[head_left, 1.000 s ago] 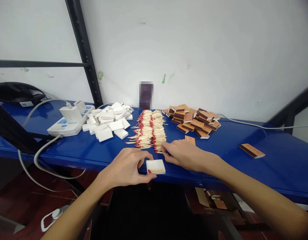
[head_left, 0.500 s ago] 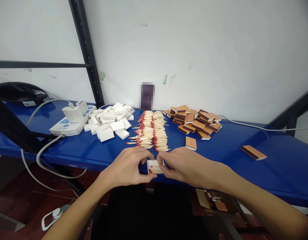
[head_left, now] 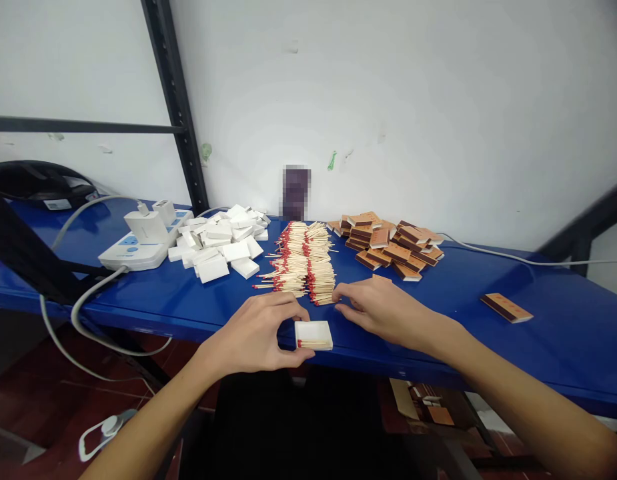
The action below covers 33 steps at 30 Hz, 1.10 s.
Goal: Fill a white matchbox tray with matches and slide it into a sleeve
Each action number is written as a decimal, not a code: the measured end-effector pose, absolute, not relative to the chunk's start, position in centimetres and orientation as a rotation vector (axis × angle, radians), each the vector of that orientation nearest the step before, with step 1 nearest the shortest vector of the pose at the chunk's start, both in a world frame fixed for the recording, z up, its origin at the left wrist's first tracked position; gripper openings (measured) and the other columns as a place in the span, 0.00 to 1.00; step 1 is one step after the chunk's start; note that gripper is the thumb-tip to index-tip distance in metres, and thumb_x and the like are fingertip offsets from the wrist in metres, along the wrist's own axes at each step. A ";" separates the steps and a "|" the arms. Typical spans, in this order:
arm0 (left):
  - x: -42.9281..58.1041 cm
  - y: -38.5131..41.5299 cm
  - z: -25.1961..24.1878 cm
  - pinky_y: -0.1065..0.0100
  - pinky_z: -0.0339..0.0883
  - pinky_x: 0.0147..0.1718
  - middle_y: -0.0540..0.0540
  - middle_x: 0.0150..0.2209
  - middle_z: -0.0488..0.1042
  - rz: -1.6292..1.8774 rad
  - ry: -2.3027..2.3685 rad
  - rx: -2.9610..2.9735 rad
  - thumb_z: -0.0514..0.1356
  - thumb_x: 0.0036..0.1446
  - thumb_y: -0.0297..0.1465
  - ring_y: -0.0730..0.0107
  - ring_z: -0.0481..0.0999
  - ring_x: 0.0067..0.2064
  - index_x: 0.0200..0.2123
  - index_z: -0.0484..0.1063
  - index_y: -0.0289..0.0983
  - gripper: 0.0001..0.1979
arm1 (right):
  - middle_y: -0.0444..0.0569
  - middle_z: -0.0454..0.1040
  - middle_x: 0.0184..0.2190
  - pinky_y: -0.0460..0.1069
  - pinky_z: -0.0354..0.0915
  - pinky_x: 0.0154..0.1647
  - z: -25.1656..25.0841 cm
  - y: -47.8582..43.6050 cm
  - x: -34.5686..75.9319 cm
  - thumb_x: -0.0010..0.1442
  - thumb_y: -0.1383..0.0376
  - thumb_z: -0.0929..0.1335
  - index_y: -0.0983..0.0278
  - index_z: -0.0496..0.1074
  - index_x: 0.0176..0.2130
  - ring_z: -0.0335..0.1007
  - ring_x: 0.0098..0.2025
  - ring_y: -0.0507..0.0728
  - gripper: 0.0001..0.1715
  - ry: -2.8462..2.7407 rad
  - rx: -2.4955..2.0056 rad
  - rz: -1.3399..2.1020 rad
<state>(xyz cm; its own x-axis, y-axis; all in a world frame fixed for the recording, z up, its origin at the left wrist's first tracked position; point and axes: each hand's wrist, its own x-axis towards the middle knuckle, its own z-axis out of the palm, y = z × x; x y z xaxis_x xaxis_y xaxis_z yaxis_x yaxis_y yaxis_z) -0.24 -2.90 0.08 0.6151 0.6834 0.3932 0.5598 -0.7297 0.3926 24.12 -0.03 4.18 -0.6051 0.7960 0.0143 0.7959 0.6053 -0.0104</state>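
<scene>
My left hand [head_left: 268, 331] grips the left end of a small white tray [head_left: 314, 328] between thumb and fingers, at the front edge of the blue table. Several red-tipped matches lie along the tray's near side. My right hand [head_left: 383, 310] is at the lower right end of the match pile [head_left: 321, 267], thumb and index finger a little apart; whether a match is between them is too small to tell. The matches form two columns behind the tray. An orange matchbox is mostly hidden behind my right hand.
White trays [head_left: 228, 240] are heaped left of the matches, beside a power strip [head_left: 138, 253] with chargers. Brown and orange matchboxes [head_left: 395, 250] are piled at the right. One matchbox [head_left: 506, 308] lies alone farther right. A black metal post [head_left: 175, 100] stands at the back left.
My right hand has moved from the tray up and right to the near end of the matches, uncovering the tray's right side. My left hand keeps its hold.
</scene>
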 end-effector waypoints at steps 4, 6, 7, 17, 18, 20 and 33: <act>-0.3 -2.8 0.1 0.67 0.65 0.39 0.49 0.38 0.76 0.768 1.014 2.619 0.66 0.53 0.40 0.67 0.75 0.39 0.40 0.74 0.39 0.14 | 0.49 0.79 0.35 0.49 0.53 0.32 3.4 0.6 24.1 0.68 0.63 0.62 0.61 0.75 0.42 0.73 0.36 0.56 0.13 -2.774 -1.345 -0.001; -0.3 -2.8 0.0 0.67 0.65 0.39 0.49 0.38 0.76 0.763 1.018 2.619 0.66 0.53 0.39 0.67 0.75 0.39 0.40 0.74 0.39 0.14 | 0.48 0.79 0.35 0.49 0.52 0.32 3.4 0.6 24.1 0.68 0.64 0.62 0.62 0.76 0.41 0.74 0.36 0.56 0.13 -2.773 -1.318 0.005; -0.3 -2.8 0.0 0.67 0.65 0.39 0.49 0.38 0.76 0.762 1.019 2.619 0.66 0.53 0.39 0.67 0.75 0.40 0.41 0.74 0.39 0.14 | 0.48 0.79 0.34 0.49 0.52 0.31 3.4 0.5 24.1 0.68 0.64 0.62 0.62 0.76 0.40 0.73 0.36 0.56 0.13 -2.771 -1.307 0.014; -0.4 -2.8 0.0 0.67 0.65 0.40 0.50 0.38 0.76 0.761 1.011 2.621 0.66 0.53 0.39 0.67 0.75 0.40 0.41 0.74 0.39 0.14 | 0.47 0.79 0.30 0.48 0.53 0.32 3.4 0.6 23.9 0.66 0.66 0.64 0.62 0.78 0.39 0.72 0.32 0.54 0.13 -2.726 -1.282 0.081; -0.4 -2.8 0.0 0.67 0.65 0.40 0.50 0.38 0.76 0.760 1.011 2.620 0.66 0.53 0.39 0.67 0.75 0.40 0.41 0.74 0.39 0.14 | 0.47 0.79 0.30 0.48 0.53 0.32 3.3 0.7 23.9 0.66 0.66 0.64 0.62 0.79 0.39 0.72 0.32 0.54 0.13 -2.720 -1.269 0.071; -0.3 -2.9 0.0 0.67 0.65 0.40 0.49 0.38 0.76 0.756 1.012 2.622 0.66 0.53 0.39 0.67 0.75 0.40 0.41 0.74 0.39 0.14 | 0.48 0.79 0.30 0.47 0.54 0.33 3.0 0.8 23.9 0.65 0.67 0.64 0.63 0.79 0.40 0.72 0.32 0.54 0.13 -2.705 -1.243 0.051; -0.3 -2.9 0.2 0.66 0.65 0.38 0.48 0.37 0.77 0.750 1.020 2.626 0.66 0.54 0.39 0.65 0.76 0.39 0.40 0.75 0.38 0.14 | 0.48 0.80 0.32 0.48 0.55 0.33 2.7 0.4 23.6 0.66 0.66 0.64 0.63 0.79 0.41 0.72 0.33 0.54 0.13 -2.689 -1.196 0.034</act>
<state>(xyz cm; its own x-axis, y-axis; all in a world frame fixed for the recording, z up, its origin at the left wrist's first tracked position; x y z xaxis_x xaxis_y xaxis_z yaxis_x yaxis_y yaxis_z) -0.30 -2.89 0.20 0.6277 0.6799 0.3791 0.5645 -0.7329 0.3798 23.61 0.40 2.75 -0.6535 0.7375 0.1707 0.7329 0.6728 -0.1011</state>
